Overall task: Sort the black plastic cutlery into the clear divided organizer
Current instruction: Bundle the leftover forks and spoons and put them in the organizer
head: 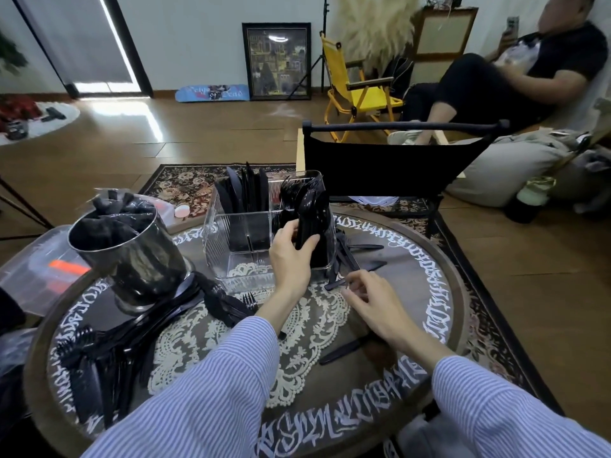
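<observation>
Left hand (291, 249) gripping a bundle of black spoons (309, 219) upright against the clear divided organizer (231, 239) on the round table (439, 259), right hand (370, 302) pinching one black cutlery piece (335, 285) beside it, loose forks (99, 352) piled far left

One organizer (238, 226); two hands (291, 249); one bucket (132, 256)
</observation>
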